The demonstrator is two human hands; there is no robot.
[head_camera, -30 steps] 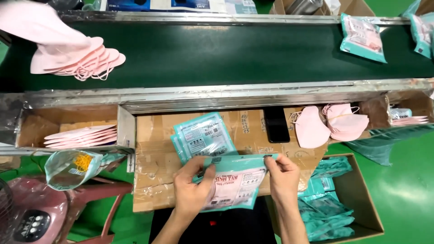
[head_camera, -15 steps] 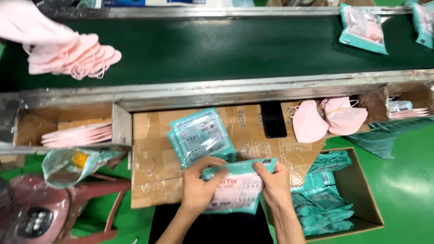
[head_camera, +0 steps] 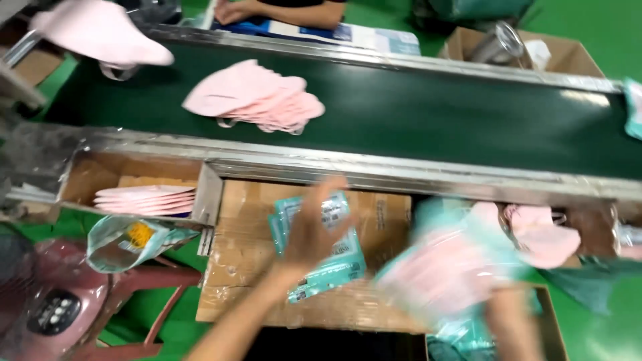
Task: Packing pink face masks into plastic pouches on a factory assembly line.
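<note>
Both forearms show bare, with no sleeve, cuff or glove on either as far as the lower edge of the view. The left hand [head_camera: 314, 230] is uncovered: no ring, watch or band shows on the wrist or on the fingers, though motion softens its outline. Its forearm is slim and runs unclothed down to the bottom edge. The right hand [head_camera: 461, 274] is blurred so heavily that its fingers cannot be told apart; below it, the wrist and forearm are likewise bare, with nothing worn. No clothing of the person's own shows beside either hand.
</note>
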